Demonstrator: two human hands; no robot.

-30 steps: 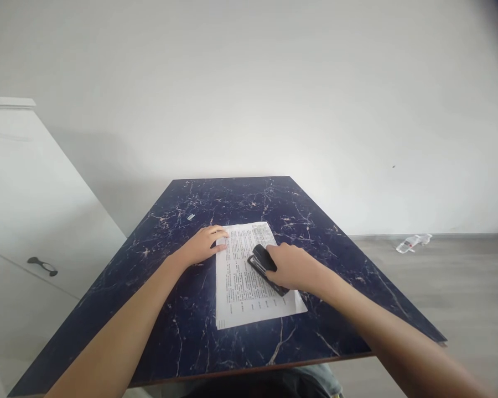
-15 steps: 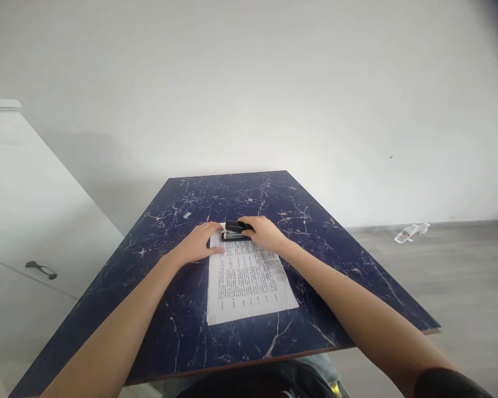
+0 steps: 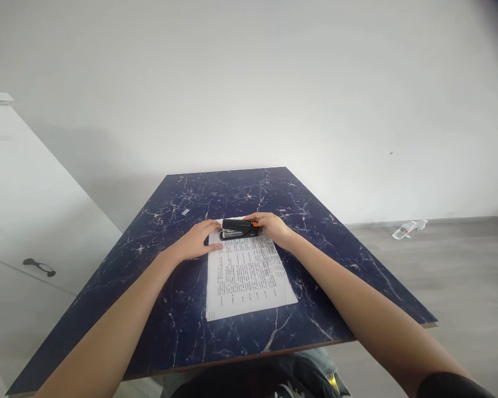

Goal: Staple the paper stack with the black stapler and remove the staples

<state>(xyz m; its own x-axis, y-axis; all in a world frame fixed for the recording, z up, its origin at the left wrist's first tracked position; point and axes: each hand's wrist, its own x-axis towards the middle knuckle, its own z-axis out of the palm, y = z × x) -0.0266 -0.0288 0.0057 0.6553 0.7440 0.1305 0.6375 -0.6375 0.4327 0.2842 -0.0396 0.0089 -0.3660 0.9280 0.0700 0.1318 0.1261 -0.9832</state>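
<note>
A black stapler [image 3: 237, 229] with an orange part at its rear lies over the top of a printed sheet of paper [image 3: 249, 276], its nose toward the left. My right hand [image 3: 271, 228] grips the stapler's rear end. On the left edge of the paper rests my left hand [image 3: 197, 241]. Its thumb lies flat on the sheet, apart from the fingers, which reach the top left corner near the stapler's nose. Beneath the hands is a dark blue marbled table [image 3: 182, 326].
A small pale piece [image 3: 185, 211] lies on the table's left part. To the left stands a white cabinet [image 3: 29, 182] with a dark handle [image 3: 39, 267]. Clear crumpled plastic [image 3: 409, 229] lies on the floor at right, by the wall [image 3: 249, 94].
My right hand has slid back to the right along the stapler, baring more of its top and the orange part. My left hand stays on the paper. The view shifts slightly.
</note>
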